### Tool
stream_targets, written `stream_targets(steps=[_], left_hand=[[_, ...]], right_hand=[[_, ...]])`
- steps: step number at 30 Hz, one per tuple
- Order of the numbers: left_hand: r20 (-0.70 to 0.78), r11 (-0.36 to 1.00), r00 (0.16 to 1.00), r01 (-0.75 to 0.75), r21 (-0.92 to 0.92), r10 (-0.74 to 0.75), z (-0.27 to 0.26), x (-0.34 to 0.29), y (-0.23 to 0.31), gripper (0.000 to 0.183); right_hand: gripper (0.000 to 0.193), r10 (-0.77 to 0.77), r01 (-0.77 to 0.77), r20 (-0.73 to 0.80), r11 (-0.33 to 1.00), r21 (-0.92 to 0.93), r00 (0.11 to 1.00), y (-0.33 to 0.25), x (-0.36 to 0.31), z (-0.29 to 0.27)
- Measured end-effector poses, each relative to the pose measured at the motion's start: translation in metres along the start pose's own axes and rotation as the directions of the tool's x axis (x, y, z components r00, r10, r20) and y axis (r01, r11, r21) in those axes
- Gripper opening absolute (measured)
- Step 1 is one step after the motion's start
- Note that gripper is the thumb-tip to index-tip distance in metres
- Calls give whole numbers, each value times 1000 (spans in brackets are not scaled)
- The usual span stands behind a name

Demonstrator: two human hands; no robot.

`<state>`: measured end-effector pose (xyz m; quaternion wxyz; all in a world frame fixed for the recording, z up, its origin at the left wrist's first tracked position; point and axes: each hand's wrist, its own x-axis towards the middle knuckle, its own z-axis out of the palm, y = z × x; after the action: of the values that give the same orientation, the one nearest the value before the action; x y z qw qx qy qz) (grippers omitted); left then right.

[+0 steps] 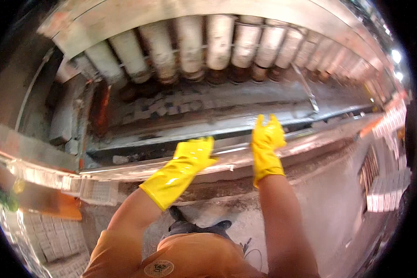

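Note:
Both my hands wear yellow rubber gloves and reach over the near edge of a long dark metal trough [180, 135]. My left hand [193, 153] is over the trough's front rail [125, 169], its thumb held apart from the fingers and nothing seen in it. Further right, my right hand [268, 133] reaches a little farther in, with fingers spread and no object visible between them. Whether either glove touches the metal is not clear. The trough's floor looks wet, with pale patches [164, 105] toward its left part.
A row of thick pale cylinders [220, 44] stands along the trough's far side under a broad beam [139, 21]. A thin rod [306, 90] slants into the trough at right. Stacked pale blocks [388, 190] sit on the right; more stacks [51, 236] stand lower left beside an orange panel [55, 204].

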<state>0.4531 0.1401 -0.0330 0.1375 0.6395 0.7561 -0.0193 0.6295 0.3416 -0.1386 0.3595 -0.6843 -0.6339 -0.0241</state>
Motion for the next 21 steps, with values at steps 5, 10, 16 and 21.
stream_targets(steps=[5, 10, 16, 21], left_hand=[[-103, 992, 990, 103, 80, -94, 2, -13, 6, 87], [-167, 985, 982, 114, 126, -93, -1, -13, 9, 88], [-271, 977, 962, 94, 192, -39, -4, -12, 12, 77], [-288, 989, 957, 64, 130, -24, 6, -6, 6, 89]], right_hand=[[59, -92, 68, 150, 985, 159, 984, -29, -16, -75], [48, -600, 575, -47, 737, 354, 799, 52, -64, -108], [70, -223, -141, 963, 959, 244, 151, 349, -231, -143], [65, 506, 114, 793, 815, -568, 339, 717, -463, -297]])
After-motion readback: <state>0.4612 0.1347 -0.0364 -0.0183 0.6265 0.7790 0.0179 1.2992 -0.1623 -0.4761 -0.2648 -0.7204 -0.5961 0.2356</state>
